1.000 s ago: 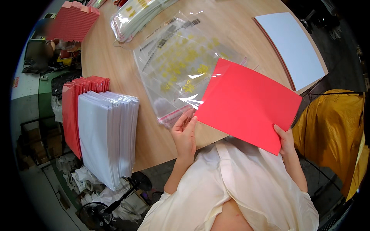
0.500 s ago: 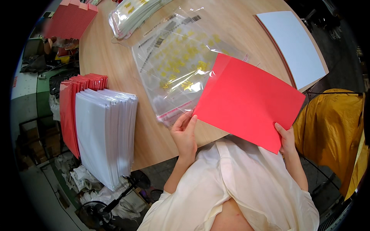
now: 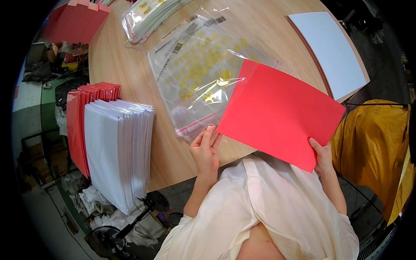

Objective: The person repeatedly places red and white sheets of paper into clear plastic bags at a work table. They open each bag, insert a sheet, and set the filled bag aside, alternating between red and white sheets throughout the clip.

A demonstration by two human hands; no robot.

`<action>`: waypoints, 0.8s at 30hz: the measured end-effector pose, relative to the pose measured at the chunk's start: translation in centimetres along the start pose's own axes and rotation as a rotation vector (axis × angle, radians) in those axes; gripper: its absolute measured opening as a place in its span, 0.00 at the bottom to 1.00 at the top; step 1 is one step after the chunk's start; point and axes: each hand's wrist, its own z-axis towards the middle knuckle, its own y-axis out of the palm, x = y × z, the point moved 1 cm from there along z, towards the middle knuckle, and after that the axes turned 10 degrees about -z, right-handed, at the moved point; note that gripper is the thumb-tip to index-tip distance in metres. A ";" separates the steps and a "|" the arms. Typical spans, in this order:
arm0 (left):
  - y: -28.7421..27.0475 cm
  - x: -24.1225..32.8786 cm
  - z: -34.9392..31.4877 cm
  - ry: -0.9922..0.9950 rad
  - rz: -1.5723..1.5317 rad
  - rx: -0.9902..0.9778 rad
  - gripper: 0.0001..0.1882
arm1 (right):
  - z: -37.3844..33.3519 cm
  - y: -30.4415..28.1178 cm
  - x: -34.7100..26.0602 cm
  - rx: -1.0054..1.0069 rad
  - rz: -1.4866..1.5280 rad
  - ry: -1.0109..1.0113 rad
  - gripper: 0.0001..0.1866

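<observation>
At the lower right corner of the red sheet (image 3: 281, 115), the right hand (image 3: 322, 157) is clamped on: thumb flat on the upper face, other fingers out of sight below. Left hand (image 3: 205, 151): fingers close together just beside the sheet's lower left corner; cannot tell whether they pinch clear film.

Key relation: the sheet lies between the hands, up and to the right of the left fingers, up and to the left of the right ones. Its long axis slopes from upper left to lower right, with one short end toward the clear bags (image 3: 197, 82). Film overlaps that end at its upper corner. The left hand is nearer to the bags; the right holds the far end.

Further out, on the wooden surface (image 3: 171, 167): a bundle of bags (image 3: 151, 19) beyond; white packets (image 3: 106, 143) at left, against red packets (image 3: 77, 134); pale blue sheets (image 3: 328, 54) at far right. Yellow cloth (image 3: 372, 147) hangs off the right side.
</observation>
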 end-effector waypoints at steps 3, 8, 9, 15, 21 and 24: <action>0.2 0.3 -0.1 -0.024 0.018 -0.001 0.08 | 0.0 0.2 -0.2 0.010 -0.008 -0.007 0.15; 0.1 0.4 -0.3 -0.051 -0.016 0.012 0.10 | 0.0 0.1 -0.1 0.001 0.000 -0.008 0.15; 0.2 0.4 -0.3 -0.058 -0.024 0.013 0.09 | 0.1 0.0 -0.1 -0.005 0.001 -0.009 0.15; 0.5 -0.3 -0.9 -0.098 -0.079 -0.034 0.08 | 0.1 0.1 0.1 0.006 0.029 -0.031 0.15; 0.9 -0.5 -0.7 -0.121 -0.083 -0.131 0.09 | -0.1 0.8 -0.4 0.047 0.028 -0.011 0.16; 1.1 -0.8 -0.1 -0.099 -0.016 -0.137 0.10 | -0.3 1.0 -0.7 0.042 0.057 0.015 0.16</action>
